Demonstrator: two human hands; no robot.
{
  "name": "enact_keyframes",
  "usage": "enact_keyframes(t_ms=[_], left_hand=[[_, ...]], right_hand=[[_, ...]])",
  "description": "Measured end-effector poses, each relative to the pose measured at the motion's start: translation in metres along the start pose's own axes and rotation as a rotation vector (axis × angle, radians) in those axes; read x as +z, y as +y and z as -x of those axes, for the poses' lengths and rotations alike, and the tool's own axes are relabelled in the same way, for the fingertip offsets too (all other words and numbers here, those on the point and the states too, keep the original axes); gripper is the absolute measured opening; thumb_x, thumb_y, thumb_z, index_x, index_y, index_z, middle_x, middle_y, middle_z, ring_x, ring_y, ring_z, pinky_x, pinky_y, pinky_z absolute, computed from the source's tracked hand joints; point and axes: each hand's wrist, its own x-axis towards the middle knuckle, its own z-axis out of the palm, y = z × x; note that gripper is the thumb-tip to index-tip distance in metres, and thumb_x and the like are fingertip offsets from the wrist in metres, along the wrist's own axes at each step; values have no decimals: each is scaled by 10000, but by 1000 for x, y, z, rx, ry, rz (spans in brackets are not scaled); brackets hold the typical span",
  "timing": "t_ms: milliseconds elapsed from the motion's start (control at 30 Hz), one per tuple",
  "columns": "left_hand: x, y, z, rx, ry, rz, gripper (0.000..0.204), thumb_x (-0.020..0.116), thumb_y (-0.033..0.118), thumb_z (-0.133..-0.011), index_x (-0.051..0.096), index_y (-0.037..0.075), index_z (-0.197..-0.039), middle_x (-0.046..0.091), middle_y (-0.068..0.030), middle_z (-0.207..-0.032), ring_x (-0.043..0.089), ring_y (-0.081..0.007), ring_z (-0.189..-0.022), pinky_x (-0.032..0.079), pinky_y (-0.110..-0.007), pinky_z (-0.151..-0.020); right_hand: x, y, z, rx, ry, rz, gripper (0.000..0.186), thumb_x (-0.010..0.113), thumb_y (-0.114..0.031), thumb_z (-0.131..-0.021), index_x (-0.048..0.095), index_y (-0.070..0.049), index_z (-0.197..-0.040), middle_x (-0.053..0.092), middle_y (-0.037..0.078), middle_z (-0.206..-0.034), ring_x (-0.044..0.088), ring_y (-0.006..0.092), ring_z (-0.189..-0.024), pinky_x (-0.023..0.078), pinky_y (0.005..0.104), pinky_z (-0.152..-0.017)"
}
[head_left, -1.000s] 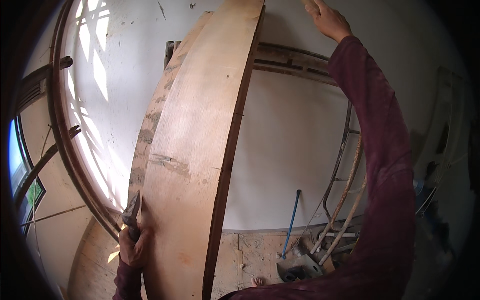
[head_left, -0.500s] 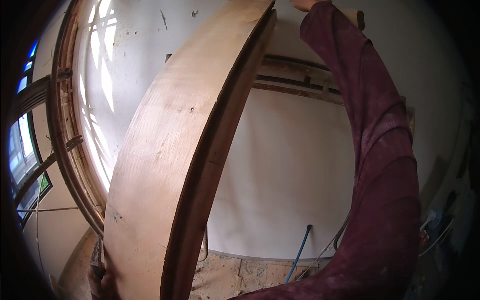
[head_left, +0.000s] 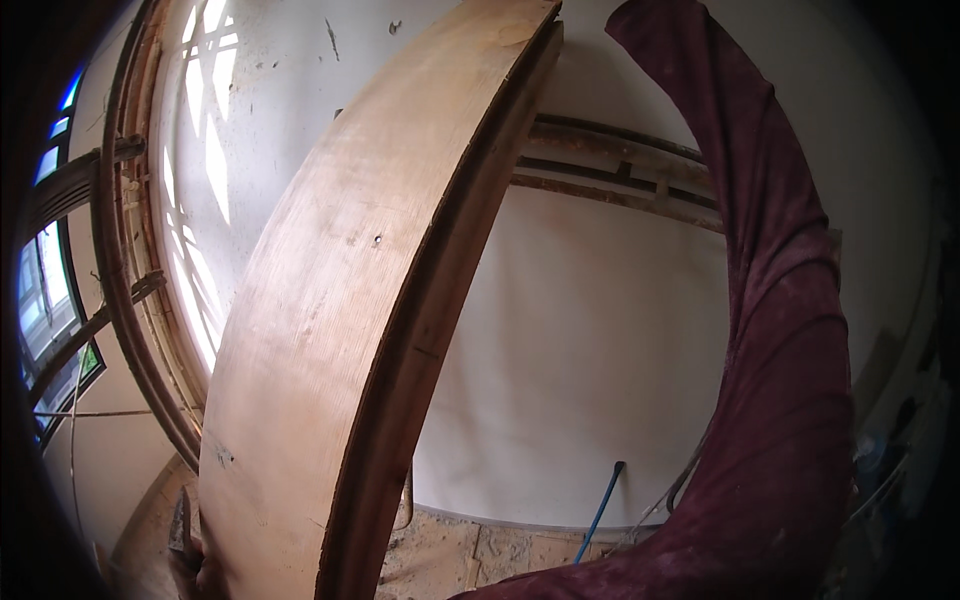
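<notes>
A long, pale wooden board (head_left: 330,230) rises before me, tilted from the lower left toward the upper right. Its dark, stepped right edge (head_left: 415,300) runs its full length. At the board's lower left edge is my left hand (head_left: 203,578), only a small part of it showing. A dark, pointed metal tool (head_left: 182,530) stands up from that hand; its exact kind is unclear. My right arm, in a maroon sleeve (head_left: 785,300), curves upward on the right. The right hand is beyond the top of the picture, so what it touches is hidden.
Brown wooden window framing (head_left: 118,230) stands at the left. Rusty horizontal bars (head_left: 620,170) cross before the pale wall (head_left: 570,350). Below, a blue rod (head_left: 600,510) leans above the dusty floor (head_left: 450,550). Cables and small objects (head_left: 880,465) lie at the far right.
My right hand has gone out of view at the top, and its sleeve has shifted right. The board's top appears slightly farther right. The left hand and tool sit slightly lower in view.
</notes>
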Motion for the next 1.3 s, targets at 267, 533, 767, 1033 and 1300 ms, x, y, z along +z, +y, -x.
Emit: enact_keyframes(t_ms=[267, 533, 767, 1033, 1300], left_hand=[[8, -12, -1, 78, -5, 65, 103, 613, 121, -887, 538, 74, -939, 463, 56, -724, 392, -29, -589, 356, -220, -522], [7, -14, -3, 126, 157, 15, 157, 621, 179, -875, 559, 35, -868, 491, 31, -678, 432, -60, -605, 370, -240, -544], [10, -10, 5, 280, 262, -66, 293, 625, 279, -878, 580, -10, -899, 531, 3, -669, 478, -91, -644, 390, -256, -585], [-96, 99, 41, 170, 265, 93, 347, 420, 409, -989, 507, 73, -984, 304, 70, -533, 223, -24, -387, 213, -158, -379], [-94, 127, 116, -62, -124, 718, 304, 441, 192, -965, 410, -6, -1193, 392, 16, -622, 335, -44, -484, 277, -188, -422]], right_hand=[[-12, 15, -6, -273, -498, 460, 424, 386, -410, -928, 486, -264, -1314, 602, 162, -1183, 594, 358, -1040, 475, 477, -858], [-14, 8, 3, 53, -73, -10, 433, 443, -231, -906, 454, -277, -1336, 615, 193, -1134, 593, 378, -1031, 471, 471, -879], [-19, 42, 72, -402, -467, 345, 414, 466, -254, -906, 444, -259, -1319, 576, 211, -1201, 581, 351, -1074, 473, 433, -891], [-135, -43, 385, 719, 56, -1017, 261, 454, -306, -972, 364, -61, -971, 439, 45, -614, 413, 104, -376, 367, 250, -346], [-307, -159, 618, 1772, -385, -851, 324, 591, -332, -905, 478, -82, -1077, 414, -18, -589, 400, 76, -379, 349, 247, -316]])
